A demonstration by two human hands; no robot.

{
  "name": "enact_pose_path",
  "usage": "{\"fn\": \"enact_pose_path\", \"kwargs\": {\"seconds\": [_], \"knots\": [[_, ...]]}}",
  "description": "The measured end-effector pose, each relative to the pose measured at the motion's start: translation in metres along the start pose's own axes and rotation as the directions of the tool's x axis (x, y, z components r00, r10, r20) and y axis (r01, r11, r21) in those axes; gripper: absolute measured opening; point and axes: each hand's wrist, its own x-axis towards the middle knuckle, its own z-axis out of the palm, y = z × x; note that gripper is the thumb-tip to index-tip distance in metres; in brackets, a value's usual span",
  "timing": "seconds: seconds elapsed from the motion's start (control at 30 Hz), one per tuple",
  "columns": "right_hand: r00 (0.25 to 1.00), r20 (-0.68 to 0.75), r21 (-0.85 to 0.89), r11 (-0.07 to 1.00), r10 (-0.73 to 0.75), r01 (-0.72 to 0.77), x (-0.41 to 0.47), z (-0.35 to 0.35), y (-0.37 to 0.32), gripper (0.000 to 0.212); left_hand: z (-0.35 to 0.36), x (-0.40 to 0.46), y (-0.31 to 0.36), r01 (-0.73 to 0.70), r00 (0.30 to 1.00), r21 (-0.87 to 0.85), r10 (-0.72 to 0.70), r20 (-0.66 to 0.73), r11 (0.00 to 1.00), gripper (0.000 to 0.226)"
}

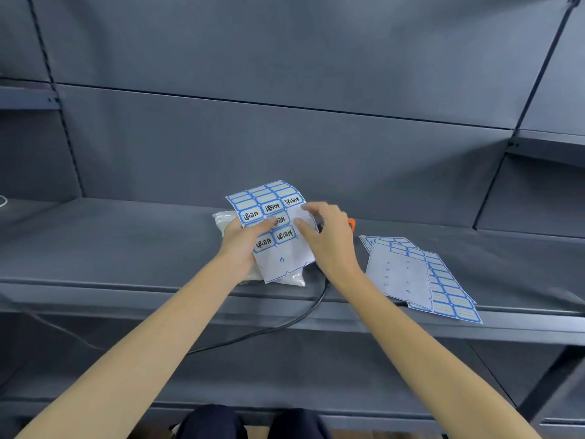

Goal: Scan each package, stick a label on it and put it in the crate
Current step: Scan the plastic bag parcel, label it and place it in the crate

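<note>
A sheet of blue-bordered labels (272,217), some with black handwriting, is held up over the shelf. My left hand (243,240) grips its left edge with the thumb on top of the sheet. My right hand (329,236) sits at the sheet's right side, with thumb and fingertips touching the paper near a written label. Under the sheet lies a package in a clear plastic bag (223,221), mostly hidden. No crate is in view.
More label sheets (421,274) lie in a loose stack on the grey shelf (126,242) to the right, overhanging its front edge. A scanner with an orange part (351,224) peeks out behind my right hand; its black cable (269,331) hangs over the shelf edge.
</note>
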Motion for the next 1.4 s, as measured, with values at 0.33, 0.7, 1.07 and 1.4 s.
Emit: {"fn": "enact_pose_path", "kwargs": {"seconds": [0.33, 0.7, 1.07, 1.4], "knots": [[1.000, -0.002, -0.013, 1.000, 0.015, -0.015, -0.010, 0.017, 0.004, 0.025, 0.004, 0.001, -0.002, -0.005, 1.000, -0.022, 0.006, 0.031, 1.000, 0.032], [0.986, 0.056, 0.264, 0.950, 0.157, -0.166, -0.005, 0.015, 0.000, 0.010, 0.001, 0.001, -0.001, -0.024, 1.000, 0.029, 0.024, -0.009, 0.999, 0.035], [0.970, 0.090, 0.368, 0.897, 0.227, -0.244, 0.002, 0.013, -0.005, 0.006, 0.000, -0.003, -0.003, -0.036, 0.999, 0.046, 0.036, -0.009, 0.998, 0.027], [0.959, 0.104, 0.421, 0.862, 0.264, -0.283, 0.002, 0.016, -0.004, 0.008, -0.002, -0.008, 0.003, -0.033, 0.999, 0.061, 0.031, 0.029, 0.998, 0.023]]}}
